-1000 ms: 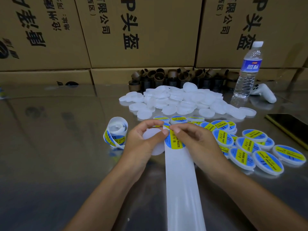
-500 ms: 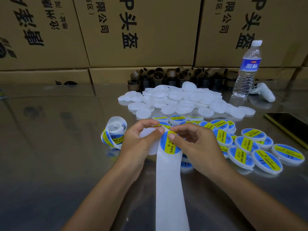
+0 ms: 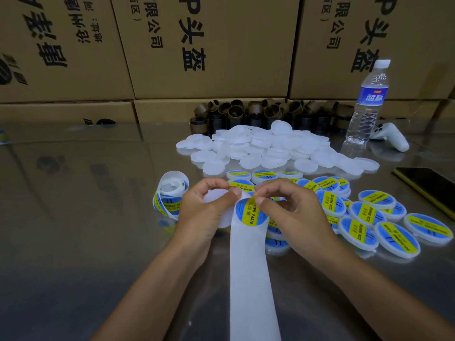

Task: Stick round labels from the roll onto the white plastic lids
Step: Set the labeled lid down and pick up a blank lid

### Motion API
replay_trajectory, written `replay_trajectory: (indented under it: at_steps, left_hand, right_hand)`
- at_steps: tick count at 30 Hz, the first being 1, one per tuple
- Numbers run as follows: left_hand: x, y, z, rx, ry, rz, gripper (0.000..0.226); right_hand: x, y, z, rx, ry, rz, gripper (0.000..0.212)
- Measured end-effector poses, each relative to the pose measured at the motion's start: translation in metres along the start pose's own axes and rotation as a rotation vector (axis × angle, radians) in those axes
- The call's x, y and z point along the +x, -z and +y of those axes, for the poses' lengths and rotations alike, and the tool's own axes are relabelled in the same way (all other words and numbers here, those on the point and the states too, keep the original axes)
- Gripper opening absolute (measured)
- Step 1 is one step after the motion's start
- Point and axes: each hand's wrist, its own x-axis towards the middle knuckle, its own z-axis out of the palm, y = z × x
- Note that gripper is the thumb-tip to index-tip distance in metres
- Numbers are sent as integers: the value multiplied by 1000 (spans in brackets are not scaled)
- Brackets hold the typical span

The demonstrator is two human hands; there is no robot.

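My left hand (image 3: 205,212) holds a blank white lid (image 3: 222,221), its thumb and fingers curled around the rim. My right hand (image 3: 293,215) pinches the top edge of a round blue-and-yellow label (image 3: 251,212) that sits on the white backing strip (image 3: 251,279). The strip runs down toward me between my forearms. The label roll (image 3: 170,195) lies on the table left of my left hand. A pile of blank white lids (image 3: 266,148) lies behind my hands. Several labelled lids (image 3: 364,217) lie spread to the right.
A water bottle (image 3: 369,104) stands at the back right beside a white controller (image 3: 391,136). A dark phone (image 3: 428,185) lies at the right edge. Brown cardboard cores (image 3: 256,114) line the back, in front of stacked cartons (image 3: 209,45). The steel table (image 3: 73,230) is reflective.
Both hands have lifted slightly and the label with its strip has shifted left toward the lid. The right hand's pinch has moved to the label's upper edge.
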Motion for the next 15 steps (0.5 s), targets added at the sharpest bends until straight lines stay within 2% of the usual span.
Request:
replay_trajectory:
  at_steps: [3, 6, 10, 13, 15]
  left_hand:
    - [0, 1, -2, 24, 1, 20, 21]
    - [1, 0, -4, 45, -8, 41, 20]
    - [0, -1, -4, 41, -14, 39, 22]
    - [0, 0, -4, 25, -27, 32, 23]
    - [0, 0, -4, 1, -27, 36, 22]
  right_hand:
    - [2, 2, -2, 138, -25, -11, 38]
    - [5, 3, -4, 272, -56, 9, 24]
    - [6, 8, -4, 442, -59, 65, 24]
    - [1, 3, -9, 365, 91, 43, 26]
    - [-4, -4, -8, 211, 177, 2, 37]
